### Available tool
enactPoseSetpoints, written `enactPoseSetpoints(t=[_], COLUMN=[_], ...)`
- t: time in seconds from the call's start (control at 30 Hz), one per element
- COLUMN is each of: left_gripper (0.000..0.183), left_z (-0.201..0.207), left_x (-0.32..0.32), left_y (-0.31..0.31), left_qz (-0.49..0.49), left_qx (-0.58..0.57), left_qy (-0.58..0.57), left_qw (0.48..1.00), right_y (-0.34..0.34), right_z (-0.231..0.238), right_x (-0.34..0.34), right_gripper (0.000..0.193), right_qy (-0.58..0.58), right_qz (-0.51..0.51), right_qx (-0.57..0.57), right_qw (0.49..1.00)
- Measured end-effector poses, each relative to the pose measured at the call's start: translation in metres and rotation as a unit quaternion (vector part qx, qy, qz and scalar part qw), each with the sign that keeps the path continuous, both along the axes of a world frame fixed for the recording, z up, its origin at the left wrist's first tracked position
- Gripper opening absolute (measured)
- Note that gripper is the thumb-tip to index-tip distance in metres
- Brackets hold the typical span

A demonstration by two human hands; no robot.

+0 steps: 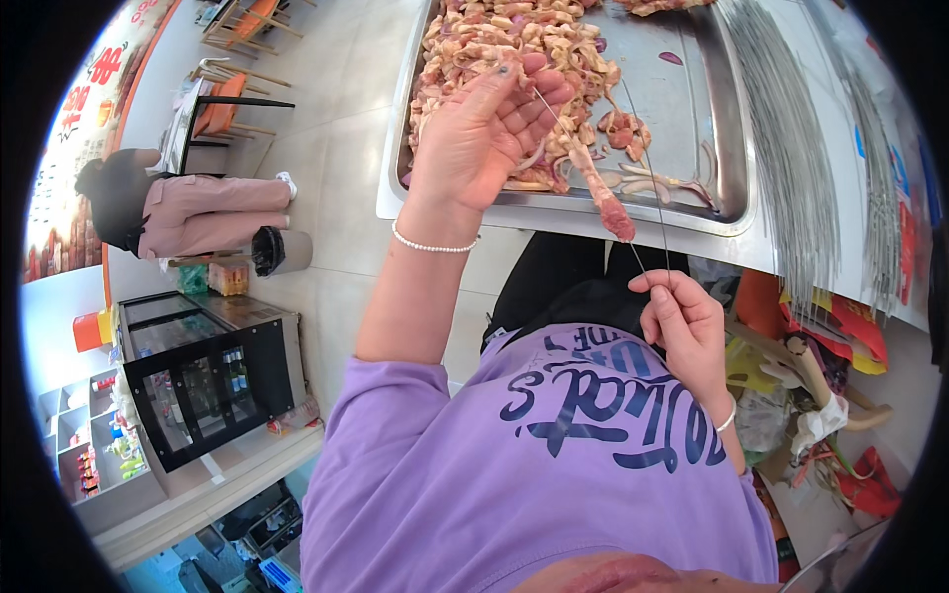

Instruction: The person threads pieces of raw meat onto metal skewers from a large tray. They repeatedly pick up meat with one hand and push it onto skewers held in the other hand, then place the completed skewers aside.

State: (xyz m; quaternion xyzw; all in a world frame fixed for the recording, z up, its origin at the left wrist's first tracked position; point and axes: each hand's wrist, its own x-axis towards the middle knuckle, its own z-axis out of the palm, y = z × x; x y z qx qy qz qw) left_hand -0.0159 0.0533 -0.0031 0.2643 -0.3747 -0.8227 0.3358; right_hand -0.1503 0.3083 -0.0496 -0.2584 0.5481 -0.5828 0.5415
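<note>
My right hand [682, 321] pinches the lower ends of two thin metal skewers [647, 148] in front of my body. One of them is threaded with raw meat pieces [601, 193], the lowest dark red; the other looks bare. My left hand [499, 124] is raised over the tray, palm turned up and fingers curled. Its thumb presses against a small piece of raw meat [511, 61], partly hidden by the fingers. The threaded skewer's upper end reaches this hand. Beneath lies a metal tray [727, 128] heaped on its left with cut raw meat [455, 49] and onion slices.
Many loose metal skewers [791, 148] lie in a bundle right of the tray. Bags and packaging [791, 415] sit below at the right. On the left are a bending person [198, 212], a dark bin [282, 250], a glass-door fridge [213, 381] and orange chairs [222, 104].
</note>
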Motion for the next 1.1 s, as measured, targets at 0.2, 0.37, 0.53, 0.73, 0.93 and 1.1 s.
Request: enactPoseSetpoints(t=[0.2, 0.37, 0.53, 0.73, 0.93, 1.1], left_gripper=[0.028, 0.024, 0.022, 0.02, 0.021, 0.025], left_z=[-0.005, -0.01, -0.012, -0.011, -0.013, -0.022], left_x=[-0.007, -0.011, -0.013, -0.012, -0.015, -0.02], left_y=[0.008, 0.014, 0.019, 0.02, 0.031, 0.036], left_qz=[0.018, 0.031, 0.018, -0.02, -0.028, -0.017], left_qx=[-0.014, -0.012, -0.041, -0.055, -0.058, -0.058], left_qy=[0.02, 0.05, 0.048, 0.035, 0.045, 0.042], left_qw=[1.0, 0.998, 0.998, 0.998, 0.997, 0.997], right_y=[0.002, 0.0, 0.001, 0.003, 0.0, -0.004], right_z=[0.003, 0.004, 0.003, 0.0, -0.007, -0.002], right_x=[-0.002, 0.001, -0.001, -0.004, 0.005, 0.005], right_gripper=[0.02, 0.02, 0.02, 0.02, 0.02, 0.02], right_qy=[0.02, 0.019, 0.021, 0.054, 0.029, 0.028], right_qz=[-0.002, -0.018, -0.012, -0.019, -0.036, -0.019], right_qx=[0.008, 0.013, 0.019, 0.023, -0.019, -0.01], right_qw=[1.0, 1.0, 1.0, 0.998, 0.999, 0.999])
